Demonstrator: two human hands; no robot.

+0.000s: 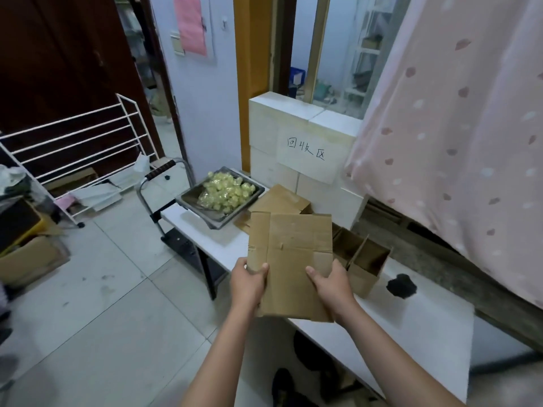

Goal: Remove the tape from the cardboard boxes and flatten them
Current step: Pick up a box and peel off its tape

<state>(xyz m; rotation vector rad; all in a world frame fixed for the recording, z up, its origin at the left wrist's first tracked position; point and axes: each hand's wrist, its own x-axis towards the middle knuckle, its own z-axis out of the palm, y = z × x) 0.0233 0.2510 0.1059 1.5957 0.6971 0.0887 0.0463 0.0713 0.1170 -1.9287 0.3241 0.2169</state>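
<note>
A: Starting at the left, what's there?

B: A white wire rack (79,148) against the dark door, with an open carton on the floor below it. Further in, a steel tray (217,201) of crumpled yellowish tape sits on the far end of the white tabletop (411,324).

A: And the hands?

B: The left hand (248,284) pinches the near-left edge of the flattened box (291,259), thumb on top and fingers curled under. The right hand (330,284) does the same on the near-right part. So each grip is closed on the cardboard, which is held up over the tabletop's front edge.

A: Any tape left on it?

B: None that I can make out; the face looks bare, though a thin clear strip would be hard to spot.

A: How would you finish the step well?

B: I'd judge the panel is ready to stack. Keep it level, and carry it to the flat cardboard (279,199) lying just past it, below the white blocks with the handwritten label (305,149). Line up the edges so the pile stays tidy, and press the creases down once.

A: And to the right?

B: An open box (364,268) stands upright, apparently with a divider inside, so it probably goes next. Beyond it is a black blob (401,286) I can't identify, then the pink curtain (458,127).
</note>
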